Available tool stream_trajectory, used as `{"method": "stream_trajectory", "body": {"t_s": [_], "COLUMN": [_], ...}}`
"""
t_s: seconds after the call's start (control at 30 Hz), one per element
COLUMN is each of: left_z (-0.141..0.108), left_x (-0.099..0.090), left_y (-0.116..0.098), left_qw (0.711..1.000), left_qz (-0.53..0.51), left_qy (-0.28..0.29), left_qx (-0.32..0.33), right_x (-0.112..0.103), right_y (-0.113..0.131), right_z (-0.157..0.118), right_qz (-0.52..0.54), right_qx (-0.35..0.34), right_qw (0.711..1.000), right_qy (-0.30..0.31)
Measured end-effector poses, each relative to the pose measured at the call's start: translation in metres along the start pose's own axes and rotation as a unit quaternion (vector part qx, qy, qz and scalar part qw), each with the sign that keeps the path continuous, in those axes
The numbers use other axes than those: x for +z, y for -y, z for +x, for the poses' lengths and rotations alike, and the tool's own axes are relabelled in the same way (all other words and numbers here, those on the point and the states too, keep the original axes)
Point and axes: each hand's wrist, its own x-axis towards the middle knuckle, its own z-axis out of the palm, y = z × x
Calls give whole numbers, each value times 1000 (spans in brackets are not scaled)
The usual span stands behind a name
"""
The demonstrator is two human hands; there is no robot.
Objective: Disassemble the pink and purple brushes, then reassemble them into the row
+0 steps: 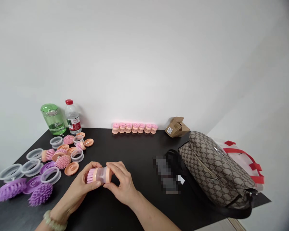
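Observation:
Between my two hands lies a scrubbing brush on its side, with pink bristles, a clear middle ring and a peach cap. My left hand is closed around the bristle end. At the cap end, my right hand grips with thumb and fingers. To the left are loose brush parts: pink bristle heads, peach caps, clear rings, purple bristle heads and purple caps. A row of several assembled pink brushes stands along the wall.
A green water container and a red-capped bottle stand at the back left. On the right are a small cardboard box, a patterned bag with a black strap, and a red-handled plastic bag. A blurred patch covers something on the black table.

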Motion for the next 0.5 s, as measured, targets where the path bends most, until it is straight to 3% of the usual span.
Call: {"method": "stream_trajectory", "body": {"t_s": [0.2, 0.37, 0.5], "left_z": [2, 0, 0], "left_x": [-7, -4, -3], "left_y": [1, 1, 1], "left_qw": [999, 998, 997], "left_qz": [29, 15, 18], "left_qy": [42, 63, 69], "left_qx": [-3, -21, -23], "right_x": [-7, -9, -8], "right_y": [5, 7, 7], "right_z": [4, 2, 1], "right_qz": [-6, -21, -54], "right_qx": [-49, -52, -23], "right_qw": [998, 996, 997], "right_qy": [32, 64, 43]}}
